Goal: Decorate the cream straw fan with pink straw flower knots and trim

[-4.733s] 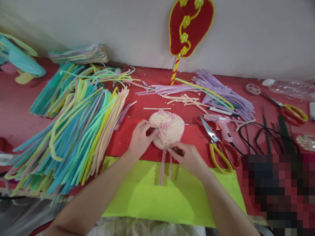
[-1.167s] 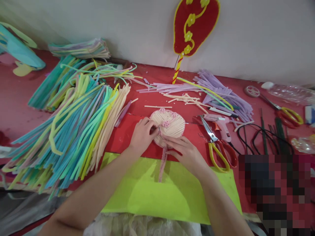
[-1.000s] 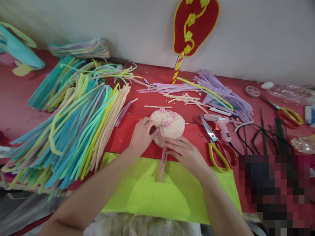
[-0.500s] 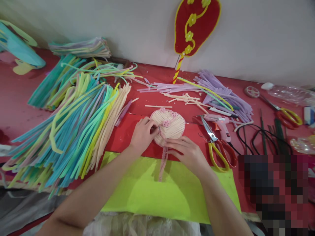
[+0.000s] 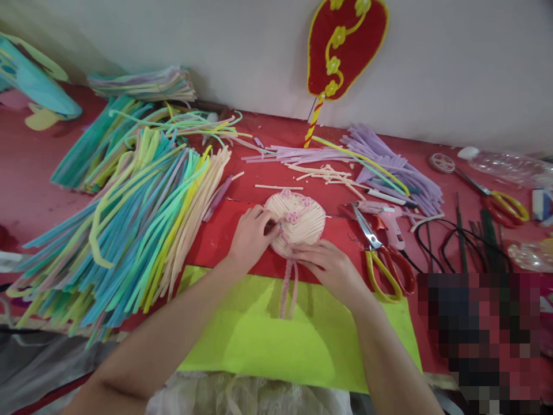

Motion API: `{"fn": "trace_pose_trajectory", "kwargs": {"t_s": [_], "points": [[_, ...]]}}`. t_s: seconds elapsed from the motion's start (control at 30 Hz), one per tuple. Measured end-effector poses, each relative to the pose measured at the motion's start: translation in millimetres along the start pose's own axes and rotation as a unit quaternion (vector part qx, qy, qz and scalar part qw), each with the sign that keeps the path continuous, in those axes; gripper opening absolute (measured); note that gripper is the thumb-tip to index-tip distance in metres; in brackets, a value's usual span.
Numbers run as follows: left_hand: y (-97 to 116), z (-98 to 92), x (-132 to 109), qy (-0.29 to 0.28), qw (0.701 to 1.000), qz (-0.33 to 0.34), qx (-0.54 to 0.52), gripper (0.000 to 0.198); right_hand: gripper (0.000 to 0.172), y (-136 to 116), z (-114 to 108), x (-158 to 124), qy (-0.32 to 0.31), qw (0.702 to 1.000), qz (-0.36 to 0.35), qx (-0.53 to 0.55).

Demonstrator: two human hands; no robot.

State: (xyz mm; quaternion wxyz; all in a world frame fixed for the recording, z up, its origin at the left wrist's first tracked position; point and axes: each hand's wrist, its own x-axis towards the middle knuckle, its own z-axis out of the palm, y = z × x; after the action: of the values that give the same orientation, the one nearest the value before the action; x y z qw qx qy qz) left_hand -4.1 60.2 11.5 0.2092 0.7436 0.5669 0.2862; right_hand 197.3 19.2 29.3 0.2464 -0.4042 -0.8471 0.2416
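A round cream hand fan made of pipe cleaners lies on the red table, with pink flowers on its face and a pink edge. Its wrapped pink handle points toward me over a lime-green sheet. My left hand is closed in a pinch at the fan's left edge. The fingers of my right hand are pressed together at the fan's lower edge, above the handle. From under them a loose pink pipe cleaner hangs down beside the handle.
Bundles of coloured pipe cleaners spread over the left side. To the right lie scissors, a pink glue gun, its black cord and purple pipe cleaners. A red fan with yellow trim stands at the back.
The loose pink pipe cleaner now hangs apart from the handle, to its right. My right fingers have shifted slightly and closed together; my left hand stays in place.
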Motion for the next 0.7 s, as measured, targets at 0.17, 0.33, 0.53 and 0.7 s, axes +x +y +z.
{"fn": "trace_pose_trajectory", "kwargs": {"t_s": [0.17,0.33,0.53,0.7], "points": [[-0.3,0.1,-0.4,0.003,1.000,0.002,-0.002,0.005,0.021,-0.7,-0.1,0.3,0.008,1.000,-0.019,-0.004],[0.4,0.1,-0.5,0.001,1.000,0.000,-0.003,0.005,0.025,2.3,2.4,-2.2,0.005,0.999,-0.035,-0.018],[-0.4,1.0,-0.5,0.002,1.000,0.001,0.005,0.005,0.025,-0.8,1.3,-1.0,0.011,0.998,-0.042,-0.041],[-1.7,1.7,-0.4,0.003,1.000,0.002,0.006,0.004,0.024,-2.7,0.5,0.2,0.009,0.998,-0.037,-0.058]]}}
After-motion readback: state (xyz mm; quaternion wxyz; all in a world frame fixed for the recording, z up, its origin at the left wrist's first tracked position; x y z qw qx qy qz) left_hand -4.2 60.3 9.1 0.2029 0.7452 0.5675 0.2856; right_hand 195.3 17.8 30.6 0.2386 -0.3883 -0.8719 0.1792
